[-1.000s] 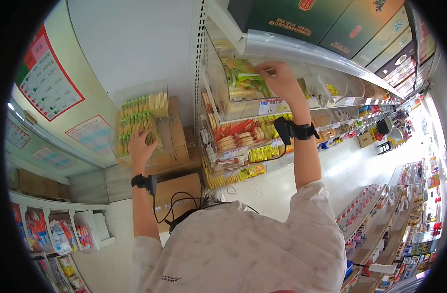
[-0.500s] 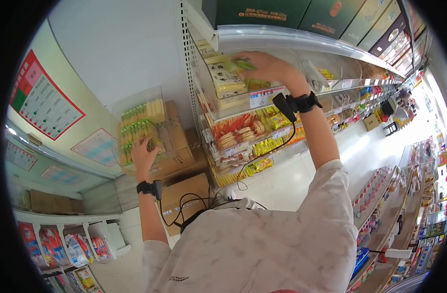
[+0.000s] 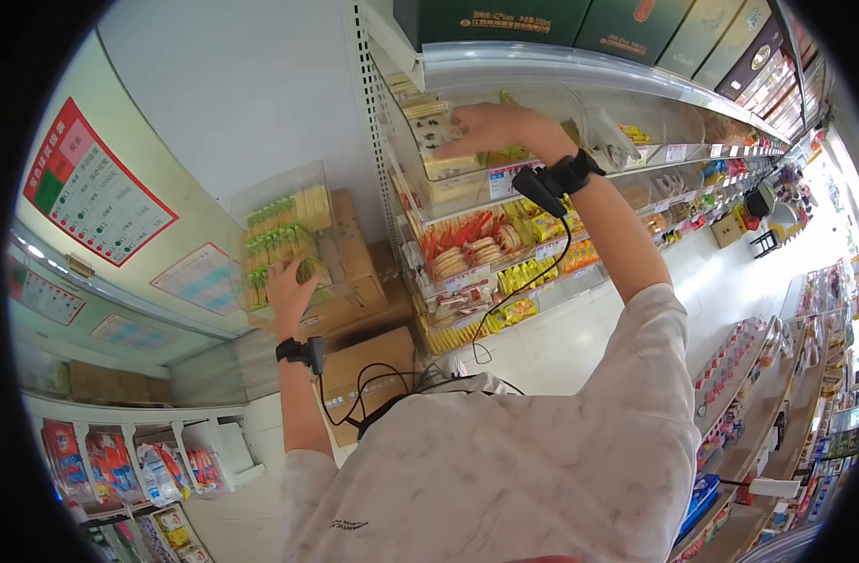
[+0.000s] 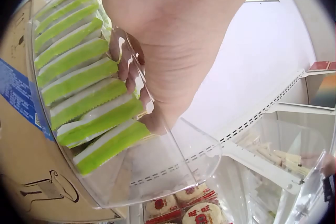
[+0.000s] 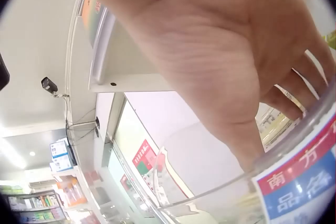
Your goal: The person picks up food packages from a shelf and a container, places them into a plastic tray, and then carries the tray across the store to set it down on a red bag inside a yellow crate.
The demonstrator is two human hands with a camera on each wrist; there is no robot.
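My left hand (image 3: 291,293) reaches into a clear bin (image 3: 307,178) of green-and-cream packets (image 3: 277,208), fingers and thumb curved round some of them. In the left wrist view, the left hand (image 4: 168,45) stands at the ends of a row of green-and-white packets (image 4: 79,66); the bin wall partly covers its fingers. On the upper shelf, my right hand (image 3: 505,129) hovers with spread fingers over pale packets (image 3: 434,131), holding nothing visible. The right wrist view shows the right hand (image 5: 226,50) above the shelf bin's edge, beside a red-and-blue label (image 5: 299,182).
Cardboard boxes (image 3: 359,267) stand under and beside the clear bin. Lower shelves hold round crackers (image 3: 467,253) and yellow packets (image 3: 519,275). Dark green boxes (image 3: 505,23) line the top shelf. A black cable (image 3: 533,289) hangs from the right wrist camera.
A second ago, green packets lay over the pale ones; my right hand moved them off rightward, then came back above the pale packets. My left hand stayed in the bin.
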